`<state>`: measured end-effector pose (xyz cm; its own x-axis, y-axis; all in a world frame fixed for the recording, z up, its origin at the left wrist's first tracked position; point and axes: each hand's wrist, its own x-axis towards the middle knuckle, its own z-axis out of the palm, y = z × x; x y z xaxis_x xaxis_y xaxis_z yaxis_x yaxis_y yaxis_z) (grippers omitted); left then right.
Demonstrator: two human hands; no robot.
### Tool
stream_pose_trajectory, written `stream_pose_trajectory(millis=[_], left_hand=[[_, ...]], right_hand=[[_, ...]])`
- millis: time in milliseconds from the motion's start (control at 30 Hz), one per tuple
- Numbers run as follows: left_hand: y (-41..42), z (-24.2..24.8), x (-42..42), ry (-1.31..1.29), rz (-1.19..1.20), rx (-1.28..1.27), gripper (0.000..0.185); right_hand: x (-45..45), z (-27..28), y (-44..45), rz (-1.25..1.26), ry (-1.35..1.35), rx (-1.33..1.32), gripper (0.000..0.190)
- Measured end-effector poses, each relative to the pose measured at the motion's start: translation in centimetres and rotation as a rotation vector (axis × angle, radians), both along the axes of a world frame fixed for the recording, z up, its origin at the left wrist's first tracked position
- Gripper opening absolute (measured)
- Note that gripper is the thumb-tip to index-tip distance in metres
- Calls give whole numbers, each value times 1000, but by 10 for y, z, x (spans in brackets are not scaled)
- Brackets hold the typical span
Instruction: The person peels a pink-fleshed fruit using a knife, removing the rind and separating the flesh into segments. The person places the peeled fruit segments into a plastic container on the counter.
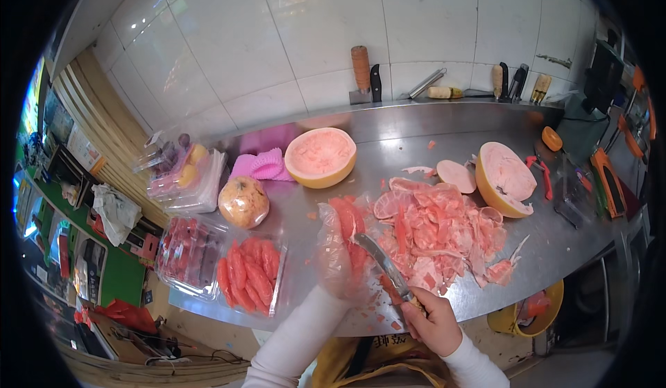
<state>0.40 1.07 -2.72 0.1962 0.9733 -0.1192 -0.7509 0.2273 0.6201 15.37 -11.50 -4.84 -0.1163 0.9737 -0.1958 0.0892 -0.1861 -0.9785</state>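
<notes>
My left hand (334, 255), in a clear plastic glove, holds a piece of red pomelo flesh (351, 221) over the steel counter. My bare right hand (433, 319) grips the handle of a knife (386, 264); its curved blade tip meets or nearly meets the flesh. Just right of the blade lies a heap of pomelo membranes and peelings (442, 232). Left of my gloved hand, a clear plastic tray (277, 284) holds several peeled red segments (250, 273). A hollowed pomelo rind half (321, 160) sits behind my left hand, and another rind piece (503, 180) stands beyond the heap.
A clear box of red fruit (187, 255), a wrapped round fruit (243, 202) and pink foam netting (263, 165) stand left. Several knives and tools line the back ledge, including a wooden-handled one (360, 68). Red-handled pliers or shears (546, 180) lie right. A yellow bucket (555, 305) stands below.
</notes>
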Motion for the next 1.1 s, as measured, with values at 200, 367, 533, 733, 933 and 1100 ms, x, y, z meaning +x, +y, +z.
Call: stream_pose_trajectory(millis=[200,367,533,733,933,1100], left_hand=[[-1,1,-12,57,-131,16,49],[-4,11,2,157,15,48,60],[-11,-22,1,667,138,536,61],[-21,-16,2,496,40,460,69],[-22,2,4,626,80,520,62],[-21,2,11,681,181,685,55]], right_hand=[[2,-5,-4,-78,266,-7,20],[9,9,2,-171,438,155,13],[-20,34,38,-224,140,321,13],[-42,18,66,-330,79,503,13],[-41,22,65,-347,59,477,12],[-35,10,67,-269,228,368,6]])
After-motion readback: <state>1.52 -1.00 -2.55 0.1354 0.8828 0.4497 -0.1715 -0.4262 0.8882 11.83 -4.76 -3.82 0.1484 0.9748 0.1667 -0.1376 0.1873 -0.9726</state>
